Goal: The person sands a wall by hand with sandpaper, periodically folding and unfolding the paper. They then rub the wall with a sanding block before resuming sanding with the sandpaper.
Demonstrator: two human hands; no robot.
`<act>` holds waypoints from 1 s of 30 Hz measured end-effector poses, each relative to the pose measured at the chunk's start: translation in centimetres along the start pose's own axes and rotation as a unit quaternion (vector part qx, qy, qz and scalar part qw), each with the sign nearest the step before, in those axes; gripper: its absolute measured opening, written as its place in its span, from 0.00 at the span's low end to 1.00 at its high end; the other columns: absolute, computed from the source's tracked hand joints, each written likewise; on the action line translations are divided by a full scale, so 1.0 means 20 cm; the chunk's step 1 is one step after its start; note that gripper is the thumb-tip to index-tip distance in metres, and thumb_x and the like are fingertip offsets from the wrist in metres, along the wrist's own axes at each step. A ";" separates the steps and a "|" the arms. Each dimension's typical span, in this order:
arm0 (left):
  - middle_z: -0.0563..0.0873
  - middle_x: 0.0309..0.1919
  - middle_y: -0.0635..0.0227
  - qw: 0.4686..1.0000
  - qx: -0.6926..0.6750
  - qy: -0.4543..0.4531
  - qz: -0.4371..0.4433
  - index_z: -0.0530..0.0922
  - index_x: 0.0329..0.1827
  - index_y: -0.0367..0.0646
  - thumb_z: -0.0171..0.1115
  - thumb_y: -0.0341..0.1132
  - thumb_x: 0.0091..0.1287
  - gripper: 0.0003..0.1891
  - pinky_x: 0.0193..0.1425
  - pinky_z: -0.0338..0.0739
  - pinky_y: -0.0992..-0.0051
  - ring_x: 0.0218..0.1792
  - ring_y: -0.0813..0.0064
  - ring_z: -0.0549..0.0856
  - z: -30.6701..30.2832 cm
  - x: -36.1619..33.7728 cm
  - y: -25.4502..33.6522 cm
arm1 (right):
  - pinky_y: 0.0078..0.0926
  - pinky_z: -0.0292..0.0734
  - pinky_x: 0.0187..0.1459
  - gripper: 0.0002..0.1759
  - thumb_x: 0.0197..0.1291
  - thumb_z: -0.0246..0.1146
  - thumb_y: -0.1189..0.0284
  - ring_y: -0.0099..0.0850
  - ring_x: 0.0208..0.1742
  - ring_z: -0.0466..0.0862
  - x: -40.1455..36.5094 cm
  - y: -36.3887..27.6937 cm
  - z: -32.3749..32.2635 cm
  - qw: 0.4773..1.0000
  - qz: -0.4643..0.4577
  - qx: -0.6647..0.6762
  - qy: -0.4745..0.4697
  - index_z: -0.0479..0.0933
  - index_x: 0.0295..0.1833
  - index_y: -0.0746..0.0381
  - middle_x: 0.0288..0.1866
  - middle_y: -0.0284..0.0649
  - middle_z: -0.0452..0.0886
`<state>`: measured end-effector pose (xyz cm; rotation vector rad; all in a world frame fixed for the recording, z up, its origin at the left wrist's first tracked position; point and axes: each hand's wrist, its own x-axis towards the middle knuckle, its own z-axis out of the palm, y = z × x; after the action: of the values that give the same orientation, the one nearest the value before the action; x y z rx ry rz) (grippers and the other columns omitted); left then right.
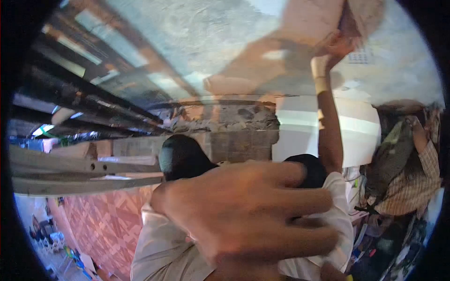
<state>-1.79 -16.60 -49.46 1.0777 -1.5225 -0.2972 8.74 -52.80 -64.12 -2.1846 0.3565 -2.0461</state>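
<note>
My left hand (253, 210) fills the lower middle, close to the camera and blurred. Its back faces me, the fingers stretch rightward with gaps between them, and nothing shows in its grasp. My right arm reaches far up to a pale, patchy surface (211, 42). There, my right hand (336, 46) is at or near that surface, a light band (320, 70) around its wrist. Blur hides its fingers, and I cannot make out whether it holds anything. Just beyond it lies a dark reddish shape (348, 23), possibly shadow. Beside the hand is a small grid-like patch (359, 57).
Dark metal bars (89, 96) and a grey beam with holes (84, 171) run along the left. A white panel (300, 126) stands under my right arm. At right is a striped garment (408, 187) with a forearm (419, 136). Patterned reddish flooring (103, 225) lies lower left.
</note>
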 end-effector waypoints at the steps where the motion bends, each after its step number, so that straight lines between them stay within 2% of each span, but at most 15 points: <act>1: 0.78 0.27 0.68 1.000 0.001 -0.002 0.011 0.80 0.31 0.42 0.66 0.29 0.42 0.11 0.27 0.74 0.72 0.24 0.68 0.79 -0.02 -0.02 0.02 | 0.43 0.60 0.66 0.21 0.73 0.50 0.65 0.48 0.57 0.71 0.03 -0.06 0.00 0.999 0.029 -0.019 0.019 0.63 0.58 0.73 0.54 0.61 0.72; 2: 0.78 0.27 0.68 1.000 0.006 0.002 0.014 0.80 0.31 0.42 0.66 0.29 0.42 0.11 0.27 0.74 0.72 0.24 0.68 0.79 0.01 -0.02 0.03 | 0.41 0.62 0.66 0.18 0.74 0.49 0.66 0.47 0.56 0.71 0.03 -0.11 0.01 0.997 0.062 -0.030 0.034 0.64 0.57 0.71 0.53 0.59 0.73; 3: 0.78 0.27 0.68 1.000 0.015 0.013 0.010 0.80 0.31 0.42 0.66 0.29 0.43 0.11 0.26 0.74 0.72 0.24 0.68 0.79 -0.02 -0.06 0.04 | 0.37 0.64 0.64 0.20 0.74 0.50 0.66 0.46 0.58 0.71 -0.07 0.06 0.08 0.968 0.129 0.214 -0.006 0.62 0.63 0.67 0.55 0.53 0.73; 4: 0.78 0.27 0.68 0.999 0.028 0.028 0.002 0.80 0.31 0.42 0.66 0.29 0.43 0.11 0.26 0.73 0.72 0.24 0.68 0.79 -0.02 -0.07 0.04 | 0.37 0.64 0.64 0.20 0.74 0.50 0.66 0.46 0.58 0.71 -0.10 0.00 0.14 0.965 0.130 0.227 -0.017 0.62 0.63 0.67 0.55 0.53 0.73; 7: 0.78 0.27 0.68 0.998 0.022 0.053 0.000 0.80 0.31 0.42 0.66 0.29 0.43 0.11 0.26 0.73 0.73 0.24 0.68 0.78 -0.04 -0.10 0.02 | 0.45 0.63 0.66 0.23 0.75 0.45 0.60 0.41 0.64 0.68 -0.11 -0.30 0.15 0.988 -0.069 0.082 -0.108 0.60 0.69 0.58 0.65 0.47 0.67; 10: 0.78 0.27 0.69 0.999 -0.005 0.046 -0.005 0.80 0.31 0.42 0.66 0.30 0.43 0.11 0.26 0.73 0.73 0.24 0.69 0.78 -0.05 -0.16 0.03 | 0.53 0.61 0.68 0.26 0.77 0.39 0.54 0.36 0.71 0.65 -0.21 -0.55 0.12 0.945 -0.248 -0.091 -0.194 0.58 0.76 0.49 0.75 0.42 0.62; 12: 0.78 0.27 0.69 0.998 0.011 0.053 -0.011 0.80 0.32 0.42 0.66 0.30 0.43 0.10 0.26 0.73 0.73 0.24 0.69 0.78 -0.07 -0.16 0.00 | 0.44 0.54 0.75 0.33 0.70 0.55 0.57 0.32 0.79 0.54 -0.36 -0.70 0.21 0.875 -0.370 -0.168 -0.263 0.57 0.78 0.47 0.79 0.33 0.57; 13: 0.78 0.27 0.69 0.998 0.026 0.064 -0.016 0.80 0.32 0.42 0.66 0.30 0.44 0.10 0.26 0.73 0.73 0.24 0.69 0.78 -0.10 -0.15 -0.02 | 0.44 0.54 0.75 0.33 0.70 0.55 0.57 0.32 0.79 0.54 -0.39 -0.72 0.25 0.877 -0.373 -0.154 -0.262 0.57 0.78 0.47 0.79 0.33 0.57; 15: 0.77 0.27 0.69 0.992 0.065 0.098 -0.040 0.80 0.32 0.42 0.66 0.30 0.44 0.10 0.26 0.73 0.73 0.24 0.69 0.78 -0.15 -0.19 -0.02 | 0.47 0.50 0.77 0.33 0.70 0.53 0.58 0.35 0.80 0.50 -0.45 -0.75 0.37 0.853 -0.444 -0.127 -0.242 0.54 0.78 0.46 0.80 0.34 0.53; 18: 0.77 0.27 0.69 0.984 0.078 0.144 -0.073 0.80 0.32 0.42 0.66 0.30 0.44 0.10 0.25 0.72 0.74 0.24 0.69 0.78 -0.14 -0.25 -0.02 | 0.51 0.44 0.78 0.35 0.69 0.51 0.61 0.39 0.83 0.43 -0.57 -0.71 0.41 0.798 -0.544 -0.112 -0.234 0.51 0.80 0.45 0.83 0.34 0.47; 19: 0.77 0.27 0.69 0.985 0.069 0.145 -0.070 0.80 0.32 0.42 0.66 0.30 0.44 0.10 0.25 0.72 0.74 0.24 0.69 0.78 -0.14 -0.28 -0.02 | 0.55 0.54 0.71 0.38 0.66 0.51 0.69 0.39 0.81 0.49 -0.54 -0.69 0.39 0.785 -0.573 -0.192 -0.132 0.49 0.80 0.50 0.83 0.38 0.46; 20: 0.77 0.27 0.69 0.985 0.067 0.143 -0.068 0.80 0.32 0.42 0.66 0.31 0.44 0.10 0.25 0.72 0.74 0.24 0.70 0.78 -0.14 -0.31 0.08 | 0.55 0.54 0.71 0.38 0.66 0.51 0.69 0.39 0.81 0.49 -0.52 -0.68 0.37 0.783 -0.574 -0.198 -0.137 0.49 0.80 0.50 0.83 0.38 0.46; 25: 0.77 0.27 0.70 0.970 0.137 0.176 -0.092 0.80 0.32 0.43 0.67 0.31 0.45 0.10 0.25 0.72 0.74 0.24 0.70 0.77 -0.10 -0.34 0.02 | 0.52 0.55 0.72 0.38 0.66 0.52 0.69 0.38 0.81 0.50 -0.51 -0.87 0.48 0.770 -0.554 -0.082 -0.306 0.49 0.80 0.52 0.82 0.40 0.49; 27: 0.77 0.27 0.70 0.959 0.160 0.208 -0.109 0.80 0.32 0.43 0.67 0.31 0.45 0.10 0.25 0.72 0.74 0.24 0.70 0.77 -0.08 -0.33 0.00 | 0.51 0.55 0.72 0.38 0.66 0.52 0.68 0.38 0.81 0.51 -0.55 -0.97 0.50 0.740 -0.555 -0.022 -0.378 0.49 0.80 0.53 0.82 0.41 0.50; 30: 0.77 0.27 0.70 0.955 0.176 0.224 -0.087 0.80 0.32 0.43 0.67 0.31 0.45 0.10 0.24 0.71 0.75 0.24 0.71 0.77 -0.09 -0.39 0.02 | 0.49 0.56 0.72 0.38 0.66 0.53 0.68 0.38 0.81 0.52 -0.45 -0.92 0.53 0.689 -0.547 0.003 -0.475 0.49 0.80 0.54 0.81 0.43 0.52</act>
<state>-1.20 -9.89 -53.70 1.4517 -1.0942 0.1046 20.42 -33.43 -68.90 -3.3855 -1.3267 -0.6059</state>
